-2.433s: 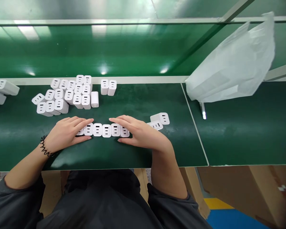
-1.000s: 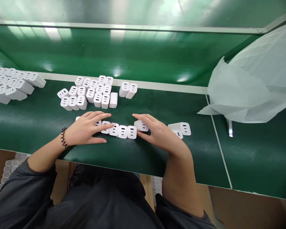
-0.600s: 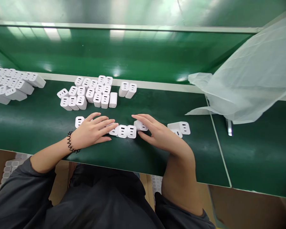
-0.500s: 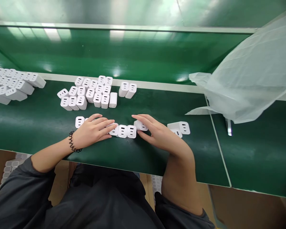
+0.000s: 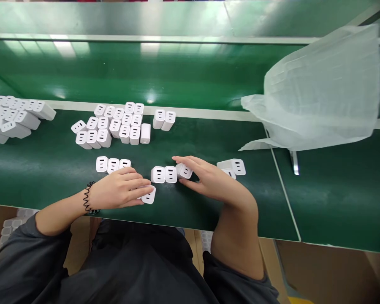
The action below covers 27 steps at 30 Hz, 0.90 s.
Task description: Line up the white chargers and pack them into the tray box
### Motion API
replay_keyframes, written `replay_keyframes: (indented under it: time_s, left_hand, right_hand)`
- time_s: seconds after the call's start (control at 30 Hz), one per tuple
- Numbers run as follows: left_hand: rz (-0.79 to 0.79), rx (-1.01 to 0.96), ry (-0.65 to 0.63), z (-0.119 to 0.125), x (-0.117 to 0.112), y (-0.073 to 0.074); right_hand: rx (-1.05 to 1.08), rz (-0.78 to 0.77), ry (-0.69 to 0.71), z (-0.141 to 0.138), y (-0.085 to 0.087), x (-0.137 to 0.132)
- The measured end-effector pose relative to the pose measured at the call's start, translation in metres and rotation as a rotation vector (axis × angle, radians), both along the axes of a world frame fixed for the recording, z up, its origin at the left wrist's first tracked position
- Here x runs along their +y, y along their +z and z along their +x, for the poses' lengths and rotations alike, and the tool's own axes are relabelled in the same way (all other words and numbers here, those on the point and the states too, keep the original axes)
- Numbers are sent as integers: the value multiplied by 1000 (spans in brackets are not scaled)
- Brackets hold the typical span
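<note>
Small white charger blocks with three slots on their faces lie on the green belt point(image 5: 50, 169). My left hand point(image 5: 118, 192) is closed around one charger point(image 5: 148, 195), drawn out of the row toward the near edge. Three chargers point(image 5: 113, 164) stay in a row just behind that hand. My right hand point(image 5: 209, 179) rests with fingers extended, its fingertips on a tilted charger point(image 5: 184, 170) beside a pair of chargers point(image 5: 164, 174). A black coil band point(image 5: 88, 196) sits on my left wrist.
A cluster of several chargers point(image 5: 110, 126) stands behind, with two more point(image 5: 164, 119) beside it. Another batch point(image 5: 12, 118) lies far left. Two chargers point(image 5: 234, 167) sit right of my right hand. A white plastic bag point(image 5: 319, 88) hangs at the right.
The single row has split: my left hand pulled one charger toward the near edge, leaving three at the left and two in the middle. My right hand stayed on the tilted charger.
</note>
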<state>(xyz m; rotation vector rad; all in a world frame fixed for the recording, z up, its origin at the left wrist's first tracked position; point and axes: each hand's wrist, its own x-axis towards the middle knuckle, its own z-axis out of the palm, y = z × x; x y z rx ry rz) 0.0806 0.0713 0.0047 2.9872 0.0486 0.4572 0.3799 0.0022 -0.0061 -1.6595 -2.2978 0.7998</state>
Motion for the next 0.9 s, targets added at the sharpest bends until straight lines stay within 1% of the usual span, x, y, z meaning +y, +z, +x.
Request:
replay_keyframes:
  time_s: [0.07, 0.13, 0.2, 0.3, 0.4, 0.53, 0.63, 0.77, 0.9]
  left_hand:
    - [-16, 26, 6, 2, -3, -1]
    - [-32, 35, 51, 5, -6, -2]
    - [-46, -7, 123, 8, -10, -2]
    - [-70, -107, 230, 15, -19, -3]
    - [-83, -127, 294, 22, -27, -7]
    - [-60, -65, 306, 28, -31, -12]
    - [-69, -42, 303, 28, -30, -14]
    - [-117, -49, 309, 27, -27, -15]
    - [-91, -74, 348, 27, -24, -14]
  right_hand:
    - [-4, -14, 13, 2, 1, -2]
    - [-5, -32, 31, 3, 3, -5]
    - [-8, -48, 34, 2, 5, -7]
    - [-18, -52, 2, -2, 7, -9]
    - [-38, -40, -5, -11, 10, -9]
    - [-89, 30, 5, -23, 13, -8]
    - [-130, 100, -5, -28, 12, -6]
    - [-188, 183, -77, -30, 6, 0]
    - [-218, 213, -140, -31, 6, 2]
